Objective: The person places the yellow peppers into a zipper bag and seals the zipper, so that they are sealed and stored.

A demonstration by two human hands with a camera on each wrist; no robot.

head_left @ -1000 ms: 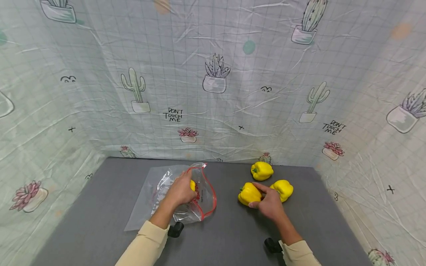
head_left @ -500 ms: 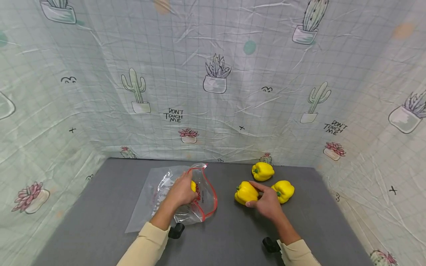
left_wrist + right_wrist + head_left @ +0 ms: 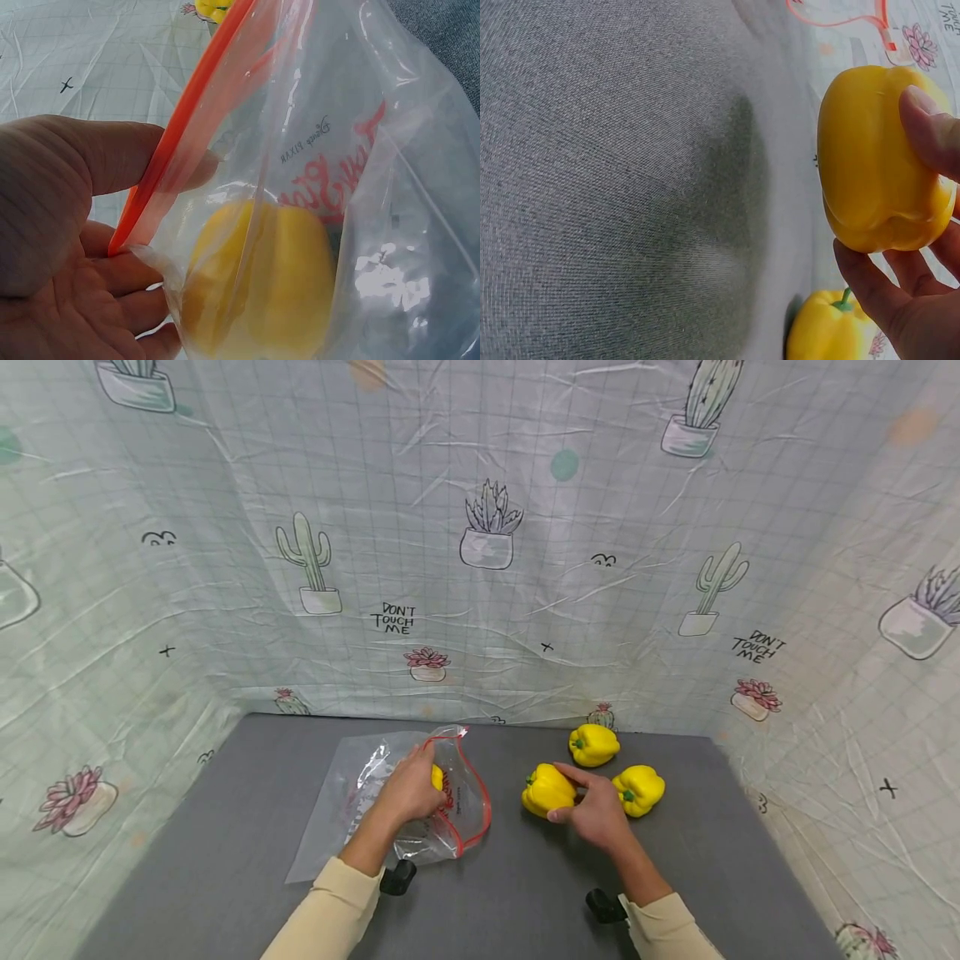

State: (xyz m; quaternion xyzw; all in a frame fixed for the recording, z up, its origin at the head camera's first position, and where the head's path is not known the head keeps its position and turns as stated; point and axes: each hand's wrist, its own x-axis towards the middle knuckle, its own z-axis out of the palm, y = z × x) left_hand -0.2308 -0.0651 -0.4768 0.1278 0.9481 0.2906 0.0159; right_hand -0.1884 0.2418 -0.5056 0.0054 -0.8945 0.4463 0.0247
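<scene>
My left hand (image 3: pixel 408 789) pinches the red-edged mouth of a clear plastic zip bag (image 3: pixel 322 831), its thumb over the red strip (image 3: pixel 176 139) in the left wrist view. Inside the bag sits a yellow bell pepper (image 3: pixel 262 285), showing through the plastic near the fingers. The bag's mouth faces right and gapes. To the right, my right hand (image 3: pixel 600 814) holds another yellow bell pepper (image 3: pixel 547 792) between thumb and fingers, stem end toward the bag. In the right wrist view this pepper is raised, with a shadow on the table beneath.
Two more yellow bell peppers lie at the right: one at the back (image 3: pixel 595 745), the other (image 3: pixel 643 791) just beyond the right hand. The grey table (image 3: pixel 202 860) meets a cactus-print curtain (image 3: pixel 487 635) at the back and sides.
My right hand has shifted left with its bell pepper, a little closer to the bag and away from the other two peppers. The left hand and the bag have stayed put.
</scene>
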